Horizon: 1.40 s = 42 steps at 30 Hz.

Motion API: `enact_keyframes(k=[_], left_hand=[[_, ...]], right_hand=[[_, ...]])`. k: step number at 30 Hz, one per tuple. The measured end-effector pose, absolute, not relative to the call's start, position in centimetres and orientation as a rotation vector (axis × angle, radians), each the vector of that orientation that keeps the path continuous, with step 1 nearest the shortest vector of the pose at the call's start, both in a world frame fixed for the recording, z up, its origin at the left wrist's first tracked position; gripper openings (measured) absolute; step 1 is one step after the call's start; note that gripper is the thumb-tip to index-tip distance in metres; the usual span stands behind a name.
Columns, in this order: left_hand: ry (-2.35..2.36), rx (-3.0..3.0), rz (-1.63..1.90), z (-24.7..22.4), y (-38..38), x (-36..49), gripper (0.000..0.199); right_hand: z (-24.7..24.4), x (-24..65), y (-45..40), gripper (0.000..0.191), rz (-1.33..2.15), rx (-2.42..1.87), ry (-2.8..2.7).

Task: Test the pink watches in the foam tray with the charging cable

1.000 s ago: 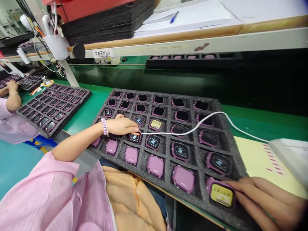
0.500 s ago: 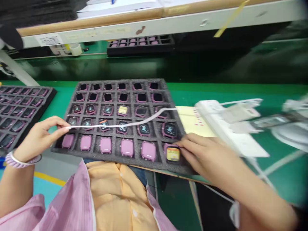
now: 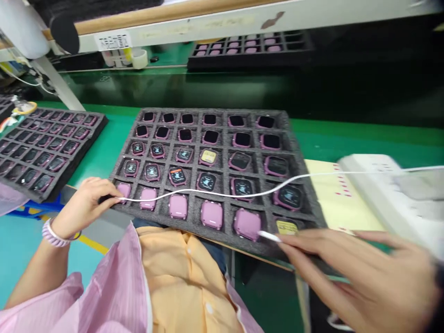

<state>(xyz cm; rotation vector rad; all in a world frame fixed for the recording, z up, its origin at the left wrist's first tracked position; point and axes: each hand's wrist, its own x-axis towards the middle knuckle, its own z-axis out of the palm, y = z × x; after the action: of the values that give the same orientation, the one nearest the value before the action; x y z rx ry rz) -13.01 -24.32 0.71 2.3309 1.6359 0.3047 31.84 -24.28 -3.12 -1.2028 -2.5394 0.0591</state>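
In the head view a dark grey foam tray (image 3: 222, 227) holds rows of pink-cased smartwatches. Most lie screen up, some dark and some lit; the front row mostly shows pink backs. My left hand (image 3: 93, 199) pinches one end of a thin white cable (image 3: 222, 195) at the front left corner cell. The cable runs across the tray and off to the right. My right hand (image 3: 354, 268), partly blurred, pinches a slim white stick-like piece (image 3: 268, 237) beside a face-down smartwatch (image 3: 247, 224). A smartwatch with a yellow screen (image 3: 287, 226) is partly hidden behind that hand.
Another full watch tray (image 3: 45, 148) lies to the left. A white power strip (image 3: 378, 185) and a yellow sheet (image 3: 333, 199) are on the right. A shelf edge (image 3: 208, 25) crosses above, with a further tray (image 3: 243, 55) beneath it.
The view has shifted left. My right hand has left the yellow-screen watch and now holds the slim white piece. My left hand keeps its pinch on the cable, now lower over the front row.
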Motion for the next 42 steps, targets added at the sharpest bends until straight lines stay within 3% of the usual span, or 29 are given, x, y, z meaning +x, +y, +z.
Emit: enact_keyframes(k=[7, 10, 13, 20, 27, 39, 42], left_hand=[[1.703, 2.737, -0.002, 0.8, -23.3, -12.7, 0.022], [1.601, 2.797, -0.103, 1.4, -22.8, -12.0, 0.023], [1.592, 2.683, -0.014, 1.8, -22.3, -12.4, 0.031], [1.606, 2.212, 0.291, 1.3, -21.2, -14.1, 0.050], [1.637, 1.950, 0.261, 1.7, -21.4, -12.8, 0.060], [1.550, 2.090, 0.145, 0.6, -20.3, -14.2, 0.060], [1.536, 2.091, 0.109, 0.6, -20.1, -14.4, 0.063]], right_hand=[[-2.3, 28.3, -23.9, 0.030, -0.156, -1.084, -2.560], [-2.0, 28.6, -23.3, 0.027, -0.078, -1.029, -2.535], [-2.4, 29.4, -22.3, 0.026, 0.017, -1.031, -2.507], [-4.2, 29.4, -21.0, 0.042, -0.169, -1.150, -2.514], [-4.2, 29.0, -21.4, 0.048, -0.201, -1.193, -2.513], [-3.8, 28.1, -21.3, 0.057, -0.261, -1.207, -2.479], [-3.0, 27.8, -21.6, 0.051, -0.421, -1.270, -2.428]])
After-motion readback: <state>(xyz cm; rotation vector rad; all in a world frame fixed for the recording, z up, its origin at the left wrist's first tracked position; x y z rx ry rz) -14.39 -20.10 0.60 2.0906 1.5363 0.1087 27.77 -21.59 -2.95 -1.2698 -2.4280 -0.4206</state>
